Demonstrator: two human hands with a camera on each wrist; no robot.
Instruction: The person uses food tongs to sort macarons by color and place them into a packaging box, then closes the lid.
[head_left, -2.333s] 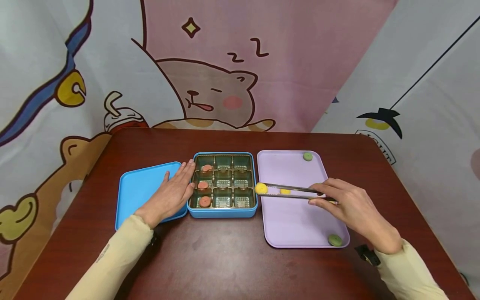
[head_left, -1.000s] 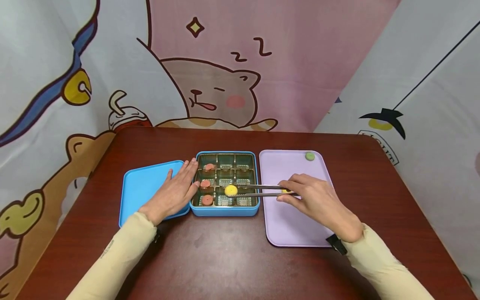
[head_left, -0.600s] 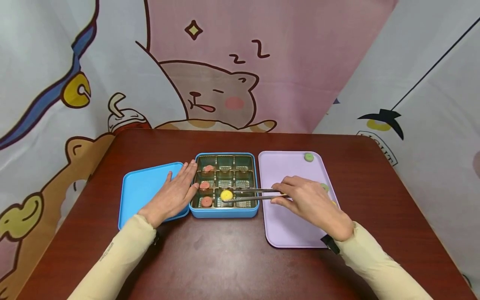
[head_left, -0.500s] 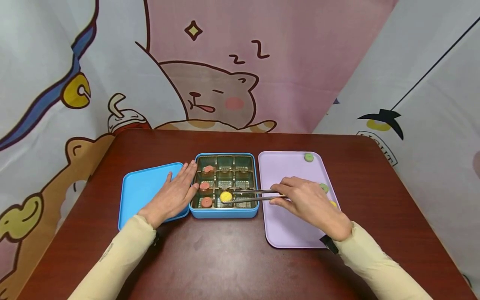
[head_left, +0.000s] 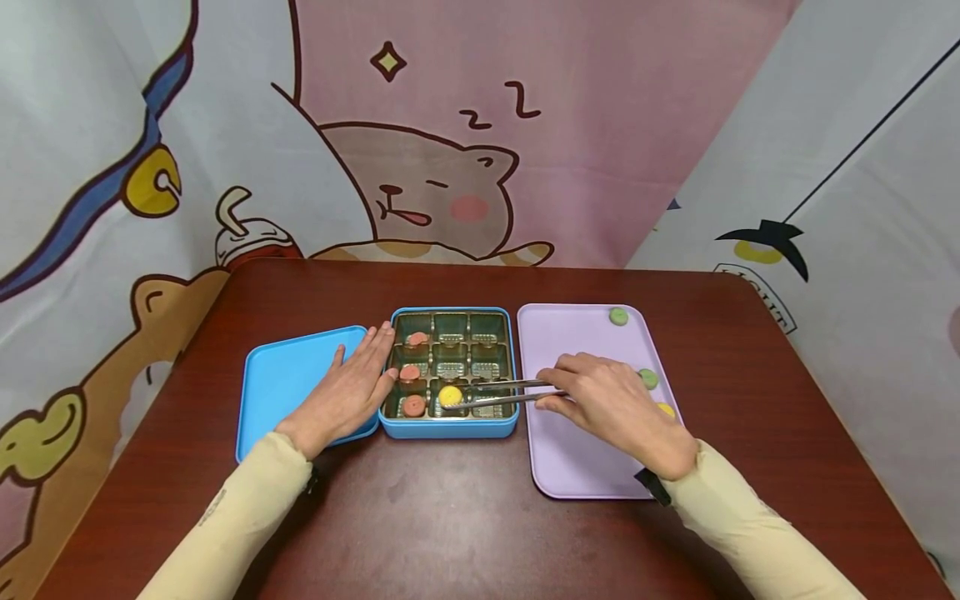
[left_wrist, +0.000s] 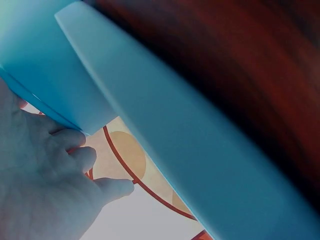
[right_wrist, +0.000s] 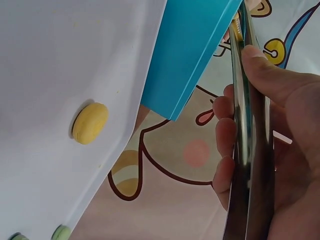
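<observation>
My right hand (head_left: 611,408) grips metal tongs (head_left: 517,400), seen close up in the right wrist view. The tongs' tips hold a yellow macaron (head_left: 450,396) at the front middle compartment of a blue box (head_left: 450,428) with a gold divided insert. Three pinkish macarons fill its left column: a front one (head_left: 413,406), a middle one (head_left: 409,373) and a back one (head_left: 417,339). My left hand (head_left: 341,396) lies with straight fingers along the box's left side, over the blue lid (head_left: 281,379).
To the box's right is a lilac tray (head_left: 585,467), partly under my right hand. On it are a yellow macaron (right_wrist: 90,123), a green macaron (head_left: 618,317) at the back and another green macaron (head_left: 648,379) near the right edge. A patterned cloth (head_left: 600,125) hangs behind the brown table (head_left: 450,533).
My right hand has carried the yellow macaron in the tongs leftward from over the tray's left edge, then lowered it to the box's front middle compartment. My left hand stays at the box.
</observation>
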